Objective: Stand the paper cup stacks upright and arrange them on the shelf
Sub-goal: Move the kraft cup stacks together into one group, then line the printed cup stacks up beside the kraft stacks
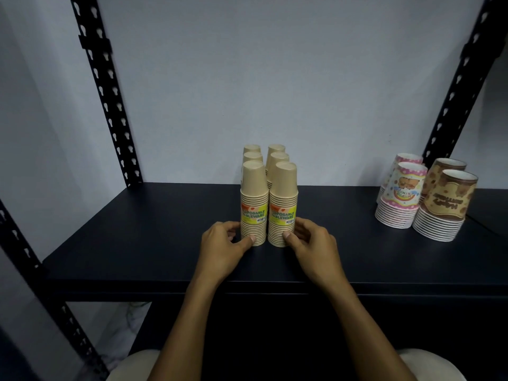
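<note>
Several tan paper cup stacks stand upright, upside down, in two rows on the dark shelf (137,243). The front left stack (254,199) and the front right stack (283,199) each carry a yellow label. My left hand (222,246) grips the base of the front left stack, thumb on its front. My right hand (310,243) grips the base of the front right stack the same way. The stacks behind them are partly hidden.
At the right of the shelf stand two pink patterned cup stacks (400,199) and two brown patterned cup stacks (445,207). Black slotted uprights (107,86) (456,89) frame the shelf against a pale wall. The shelf's front edge runs just below my wrists.
</note>
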Available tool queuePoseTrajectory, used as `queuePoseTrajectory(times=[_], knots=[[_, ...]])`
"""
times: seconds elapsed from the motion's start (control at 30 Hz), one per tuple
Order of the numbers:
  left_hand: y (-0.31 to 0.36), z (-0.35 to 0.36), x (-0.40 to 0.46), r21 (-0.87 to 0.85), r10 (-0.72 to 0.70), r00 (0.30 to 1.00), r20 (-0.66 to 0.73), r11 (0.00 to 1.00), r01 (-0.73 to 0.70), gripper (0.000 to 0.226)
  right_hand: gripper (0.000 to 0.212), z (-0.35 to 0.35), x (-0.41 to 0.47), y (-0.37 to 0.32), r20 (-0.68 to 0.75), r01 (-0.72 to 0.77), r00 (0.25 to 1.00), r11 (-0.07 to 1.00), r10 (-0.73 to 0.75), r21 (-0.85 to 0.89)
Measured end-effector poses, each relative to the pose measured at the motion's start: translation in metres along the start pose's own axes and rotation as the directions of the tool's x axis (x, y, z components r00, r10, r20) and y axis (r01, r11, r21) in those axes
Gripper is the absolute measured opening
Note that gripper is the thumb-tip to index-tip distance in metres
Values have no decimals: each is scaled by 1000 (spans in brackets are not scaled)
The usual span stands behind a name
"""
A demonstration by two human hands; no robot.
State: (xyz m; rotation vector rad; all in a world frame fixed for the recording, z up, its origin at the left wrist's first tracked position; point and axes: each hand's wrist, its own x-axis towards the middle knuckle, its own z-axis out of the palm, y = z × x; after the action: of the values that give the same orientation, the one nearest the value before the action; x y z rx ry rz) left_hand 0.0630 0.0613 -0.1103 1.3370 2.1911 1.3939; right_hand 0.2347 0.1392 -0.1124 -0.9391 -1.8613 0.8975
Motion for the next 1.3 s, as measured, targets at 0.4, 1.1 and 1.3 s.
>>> queuePoseTrajectory(times=[0.4, 1.1, 1.3], knots=[[3, -1, -6, 21, -15, 999, -33, 1000, 16, 46, 38, 0, -4, -5, -34, -6, 999, 999, 4, -49], [80, 97, -41, 127, 369, 881, 297, 899, -420, 29, 19, -141, -46, 45, -340, -172, 940, 916, 41, -363], [116, 153, -11, -116, 234, 901, 366, 972, -206, 27, 38, -198, -26, 76, -445, -326, 885, 865, 137, -381]])
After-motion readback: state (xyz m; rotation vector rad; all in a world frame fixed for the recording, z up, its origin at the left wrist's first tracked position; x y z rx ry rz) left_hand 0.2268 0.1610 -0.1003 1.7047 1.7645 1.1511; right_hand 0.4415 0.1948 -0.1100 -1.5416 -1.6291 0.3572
